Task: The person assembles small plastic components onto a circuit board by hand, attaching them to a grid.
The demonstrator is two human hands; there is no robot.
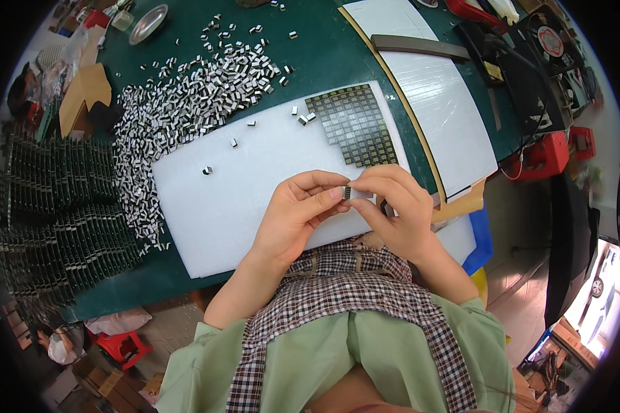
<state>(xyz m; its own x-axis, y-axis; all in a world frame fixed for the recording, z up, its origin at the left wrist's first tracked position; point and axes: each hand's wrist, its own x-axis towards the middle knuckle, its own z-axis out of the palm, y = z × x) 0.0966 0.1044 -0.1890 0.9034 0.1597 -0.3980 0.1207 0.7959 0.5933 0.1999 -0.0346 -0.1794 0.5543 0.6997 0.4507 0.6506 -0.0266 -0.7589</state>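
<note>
Both hands meet over the near edge of a white foam board (234, 199). Between thumb and fingers my left hand (289, 210) pinches a small block-shaped component (346, 193) with a dark, striped face. My right hand (399, 206) closes its thumb and forefinger tips on the block's right side; its other fingers curl in. A dark bit shows beneath the right fingers, too hidden to name. Beyond the hands, a tight patch of dark square components (351, 124) lies in rows on the board. Several loose black-and-white blocks (303, 120) lie beside it.
A large heap of similar blocks (186, 103) spreads over the green table (324, 48) at the left. Stacked green circuit boards (62, 213) stand at far left. A metal dish (148, 24) sits behind. To the right lie a white panel (437, 103) and a grey bar (420, 47).
</note>
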